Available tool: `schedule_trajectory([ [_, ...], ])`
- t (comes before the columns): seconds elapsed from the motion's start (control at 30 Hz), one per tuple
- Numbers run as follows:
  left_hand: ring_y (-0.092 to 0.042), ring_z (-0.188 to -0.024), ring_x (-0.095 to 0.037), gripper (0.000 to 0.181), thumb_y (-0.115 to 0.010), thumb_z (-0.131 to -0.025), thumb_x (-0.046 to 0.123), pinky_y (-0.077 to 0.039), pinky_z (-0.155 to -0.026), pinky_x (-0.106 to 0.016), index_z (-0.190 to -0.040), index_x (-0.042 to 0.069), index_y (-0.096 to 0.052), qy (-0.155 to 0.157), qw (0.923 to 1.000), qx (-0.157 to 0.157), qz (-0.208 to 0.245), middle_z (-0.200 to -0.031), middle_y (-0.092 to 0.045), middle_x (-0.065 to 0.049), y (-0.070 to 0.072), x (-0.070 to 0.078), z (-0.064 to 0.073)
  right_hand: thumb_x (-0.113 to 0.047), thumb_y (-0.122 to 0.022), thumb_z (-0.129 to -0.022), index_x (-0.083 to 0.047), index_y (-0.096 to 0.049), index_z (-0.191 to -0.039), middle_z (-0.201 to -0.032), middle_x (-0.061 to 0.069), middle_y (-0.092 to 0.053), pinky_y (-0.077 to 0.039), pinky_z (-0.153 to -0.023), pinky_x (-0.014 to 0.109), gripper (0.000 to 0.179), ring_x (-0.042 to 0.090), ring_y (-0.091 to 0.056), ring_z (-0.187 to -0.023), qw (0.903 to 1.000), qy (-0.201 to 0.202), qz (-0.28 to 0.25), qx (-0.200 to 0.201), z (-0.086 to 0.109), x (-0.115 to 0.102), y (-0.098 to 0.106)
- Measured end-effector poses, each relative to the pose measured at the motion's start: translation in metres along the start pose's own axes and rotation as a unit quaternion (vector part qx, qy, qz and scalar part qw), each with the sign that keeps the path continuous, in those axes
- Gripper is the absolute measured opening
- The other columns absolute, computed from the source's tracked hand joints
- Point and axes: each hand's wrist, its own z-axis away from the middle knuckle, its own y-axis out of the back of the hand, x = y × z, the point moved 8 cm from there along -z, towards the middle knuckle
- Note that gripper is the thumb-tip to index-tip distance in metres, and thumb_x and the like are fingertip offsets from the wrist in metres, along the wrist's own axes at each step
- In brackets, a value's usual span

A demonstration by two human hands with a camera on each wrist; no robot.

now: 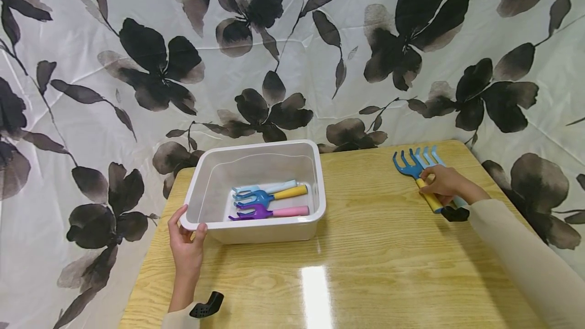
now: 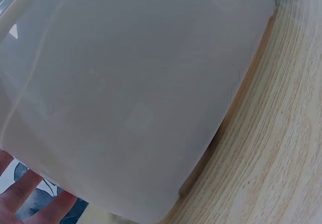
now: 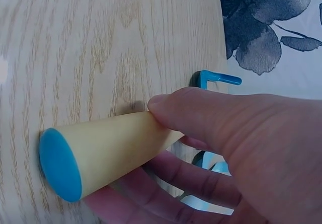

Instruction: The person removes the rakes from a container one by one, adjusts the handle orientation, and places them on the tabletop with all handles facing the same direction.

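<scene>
My left hand grips the front left corner of a white plastic bin, thumb on the front and fingers at the left side. Inside the bin lie a light blue hand rake, a blue hand rake with a yellow handle and a purple hand rake with a pink handle. At the table's right, my right hand pinches the yellow handle of another blue hand rake. Beside it lies a second light blue hand rake, partly hidden by that hand.
The wooden table carries the bin at its back left. A floral curtain hangs right behind the table and along both sides. Table surface lies between the bin and the right-hand rakes.
</scene>
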Motion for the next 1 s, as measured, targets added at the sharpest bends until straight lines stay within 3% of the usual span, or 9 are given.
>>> schedule_trajectory([
  [0.27,-0.056,-0.117,-0.021,0.062,-0.062,-0.093,-0.009,-0.049,-0.093,-0.015,-0.150,0.001,-0.040,0.013,0.9997,-0.002,-0.020,-0.144,-0.046,-0.005,0.000,-0.001,-0.001,-0.025,-0.068,-0.099,0.012,-0.043,-0.137,-0.080,0.017,-0.064,-0.060,-0.055,0.042,0.059,0.028,-0.068,-0.061,0.9982,-0.006,0.051,-0.032,0.005,-0.012,0.006],
  [0.43,-0.056,-0.118,-0.020,0.062,-0.062,-0.095,-0.008,-0.049,-0.093,-0.014,-0.151,0.003,-0.040,0.022,0.9994,-0.004,-0.028,-0.146,-0.045,-0.004,0.000,0.000,-0.003,-0.030,-0.068,-0.099,0.007,-0.043,-0.139,-0.095,0.027,-0.057,-0.059,-0.056,0.041,0.060,0.028,-0.061,-0.070,0.9950,-0.006,0.089,-0.045,0.010,-0.031,0.030],
  [0.5,-0.056,-0.118,-0.020,0.062,-0.062,-0.094,-0.009,-0.049,-0.093,-0.015,-0.151,0.002,-0.040,0.020,0.9995,-0.004,-0.024,-0.145,-0.045,-0.004,0.000,0.000,-0.004,-0.032,-0.070,-0.098,0.006,-0.045,-0.138,-0.096,0.025,-0.055,-0.058,-0.055,0.040,0.060,0.028,-0.060,-0.070,0.9930,0.003,0.111,-0.042,0.012,-0.043,0.040],
  [0.63,-0.056,-0.117,-0.023,0.063,-0.062,-0.092,-0.011,-0.050,-0.091,-0.014,-0.150,0.000,-0.039,0.019,0.9997,-0.002,-0.017,-0.144,-0.046,-0.004,0.002,-0.002,-0.004,-0.033,-0.072,-0.096,0.004,-0.047,-0.138,-0.083,0.013,-0.057,-0.056,-0.053,0.040,0.061,0.027,-0.057,-0.066,0.9880,0.020,0.148,-0.040,0.016,-0.072,0.060],
  [0.77,-0.056,-0.116,-0.025,0.065,-0.063,-0.091,-0.013,-0.052,-0.086,-0.014,-0.151,-0.001,-0.038,0.036,0.9993,0.002,-0.011,-0.144,-0.045,-0.003,0.002,-0.007,-0.003,-0.030,-0.072,-0.097,0.002,-0.046,-0.140,-0.094,0.014,-0.067,-0.057,-0.056,0.042,0.060,0.025,-0.060,-0.072,0.9813,0.054,0.181,-0.038,0.018,-0.105,0.076],
  [1.0,-0.055,-0.117,-0.023,0.064,-0.063,-0.092,-0.011,-0.051,-0.089,-0.014,-0.151,0.002,-0.040,0.044,0.9989,0.002,-0.017,-0.145,-0.045,-0.003,0.002,-0.005,-0.002,-0.026,-0.079,-0.092,-0.004,-0.048,-0.143,-0.114,0.020,-0.068,-0.057,-0.074,0.052,0.064,0.031,-0.070,-0.085,0.9606,0.158,0.228,0.000,0.018,-0.171,0.093],
])
